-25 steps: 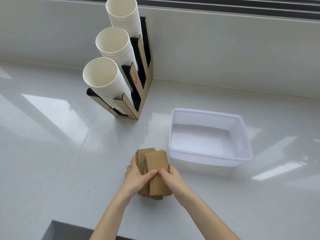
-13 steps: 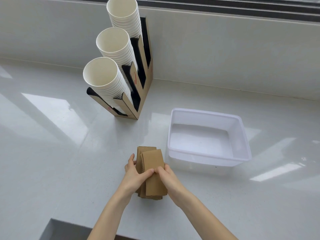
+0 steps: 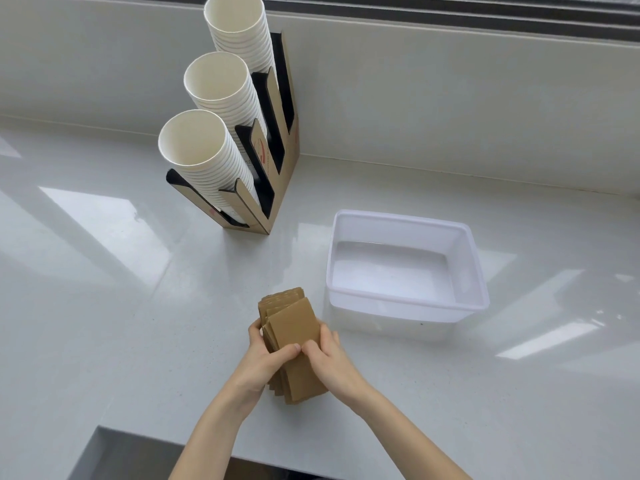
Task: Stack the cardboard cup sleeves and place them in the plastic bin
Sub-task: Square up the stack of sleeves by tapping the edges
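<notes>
A stack of flat brown cardboard cup sleeves stands on the white counter near its front edge, fanned slightly at the bottom. My left hand grips its left side with the thumb across the front sleeve. My right hand holds the right side, thumb pressed beside the left thumb. The translucent white plastic bin sits to the right of the stack, a short gap away, with nothing inside.
A cardboard cup dispenser with three tilted stacks of white paper cups stands at the back left by the wall ledge. A grey recess opens at the counter's front edge below my left arm.
Both hands and the stack have stayed at about the same spot left of the bin. The sleeves are squeezed a little closer together and the top sleeve sits lower between my thumbs.
</notes>
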`<state>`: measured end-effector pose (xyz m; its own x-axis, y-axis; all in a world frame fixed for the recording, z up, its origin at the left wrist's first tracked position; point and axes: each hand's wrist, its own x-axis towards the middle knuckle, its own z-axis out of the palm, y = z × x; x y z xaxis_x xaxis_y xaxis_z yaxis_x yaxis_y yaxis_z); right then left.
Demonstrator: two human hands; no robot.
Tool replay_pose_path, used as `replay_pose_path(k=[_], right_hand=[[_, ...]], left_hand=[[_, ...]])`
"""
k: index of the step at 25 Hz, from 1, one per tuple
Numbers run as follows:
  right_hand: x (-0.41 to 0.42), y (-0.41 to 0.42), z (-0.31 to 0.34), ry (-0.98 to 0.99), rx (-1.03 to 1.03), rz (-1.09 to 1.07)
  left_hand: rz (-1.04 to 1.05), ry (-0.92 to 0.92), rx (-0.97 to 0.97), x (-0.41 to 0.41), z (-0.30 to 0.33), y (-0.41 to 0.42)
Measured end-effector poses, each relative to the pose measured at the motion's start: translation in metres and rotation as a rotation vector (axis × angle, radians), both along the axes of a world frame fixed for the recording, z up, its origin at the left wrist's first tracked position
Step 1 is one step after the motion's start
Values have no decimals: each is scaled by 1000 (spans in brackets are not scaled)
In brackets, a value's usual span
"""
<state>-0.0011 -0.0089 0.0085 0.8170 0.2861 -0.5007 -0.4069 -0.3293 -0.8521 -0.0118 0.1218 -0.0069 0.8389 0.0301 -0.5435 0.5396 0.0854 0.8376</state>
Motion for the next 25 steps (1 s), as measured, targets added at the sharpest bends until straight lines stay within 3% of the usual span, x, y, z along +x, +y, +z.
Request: replay_pose_path(k=[8, 15, 22, 25], right_hand=[[-11, -28, 2, -68, 33, -18], [-32, -81, 2, 50, 207, -36], [-44, -94, -9, 103, 454, -366], [-46, -92, -12, 132, 571, -404]], left_hand=[[16, -62, -30, -16, -1, -16], [-36, -149, -173, -19, 8, -39], [34, -143, -315, -21, 12, -70], [75, -138, -341, -23, 12, -79]])
